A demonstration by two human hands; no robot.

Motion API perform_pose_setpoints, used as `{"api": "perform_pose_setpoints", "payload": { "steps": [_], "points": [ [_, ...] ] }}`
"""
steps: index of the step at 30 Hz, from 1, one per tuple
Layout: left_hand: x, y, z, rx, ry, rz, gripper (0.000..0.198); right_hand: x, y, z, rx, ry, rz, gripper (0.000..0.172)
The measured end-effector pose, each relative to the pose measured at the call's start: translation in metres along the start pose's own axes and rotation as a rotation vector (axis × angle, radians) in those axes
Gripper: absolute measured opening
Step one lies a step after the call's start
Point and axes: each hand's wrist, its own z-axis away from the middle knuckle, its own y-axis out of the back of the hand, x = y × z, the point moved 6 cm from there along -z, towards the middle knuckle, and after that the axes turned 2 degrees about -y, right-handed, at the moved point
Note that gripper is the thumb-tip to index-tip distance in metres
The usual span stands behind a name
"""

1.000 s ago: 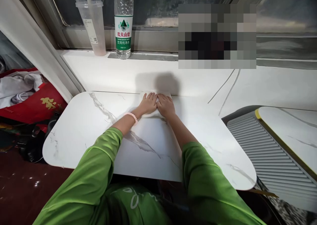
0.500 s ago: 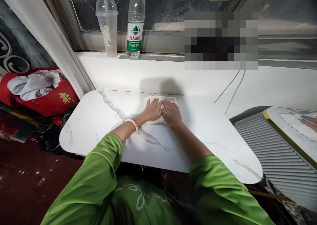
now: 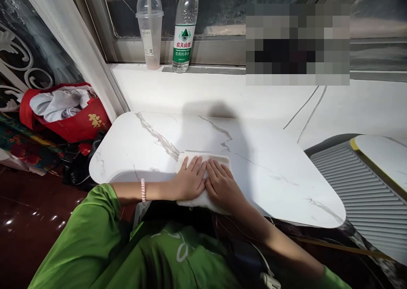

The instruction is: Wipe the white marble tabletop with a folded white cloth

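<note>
A white cloth (image 3: 203,202) lies spread on the white marble-patterned tabletop (image 3: 270,153), its lower part hanging past the front edge. My left hand (image 3: 190,179) rests flat on the cloth's left half, fingers stretched out, with a pink coil band (image 3: 143,190) round the wrist. Flat on the right half lies my right hand (image 3: 222,183), its fingers also extended. The two hands nearly touch at the thumbs and index fingers. Both press from above; neither is wrapped round anything.
On the window ledge stand a lidded plastic cup (image 3: 152,39) with a straw and a water bottle (image 3: 183,43). A red bag (image 3: 79,121) of white fabric sits at the left. Thin cables (image 3: 313,111) run down the wall. A ribbed grey panel (image 3: 359,191) stands right.
Both hands have drawn the cloth from the back of the tabletop toward me, to its front edge. My left elbow has bent outward. The view has shifted slightly.
</note>
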Motion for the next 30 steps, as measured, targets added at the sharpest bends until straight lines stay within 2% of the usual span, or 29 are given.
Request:
{"api": "perform_pose_setpoints", "payload": {
  "steps": [4,8,13,17,20,25,30],
  "points": [
    [-0.014,0.0,-0.008,-0.065,0.036,0.035,0.058,0.01,-0.006,-0.016,0.013,0.044,-0.064,0.052],
    [-0.041,-0.003,-0.038,-0.122,0.116,0.07,0.056,0.023,-0.023,-0.051,-0.02,-0.023,-0.07,0.052],
    [-0.094,-0.004,-0.091,-0.019,0.128,0.073,0.053,0.05,-0.051,-0.12,-0.045,-0.088,-0.097,0.051],
    [-0.141,-0.008,-0.134,0.013,0.135,0.062,0.051,0.073,-0.069,-0.175,0.0,-0.121,-0.124,0.051],
    [-0.166,-0.009,-0.159,0.032,0.129,0.048,0.049,0.086,-0.078,-0.204,0.041,-0.142,-0.118,0.049],
    [-0.182,-0.011,-0.175,0.055,0.134,0.013,0.047,0.094,-0.086,-0.223,0.087,-0.139,-0.097,0.048],
    [-0.176,-0.015,-0.165,0.054,0.182,-0.011,0.049,0.089,-0.086,-0.215,0.108,-0.093,-0.073,0.05]
  ]
}}
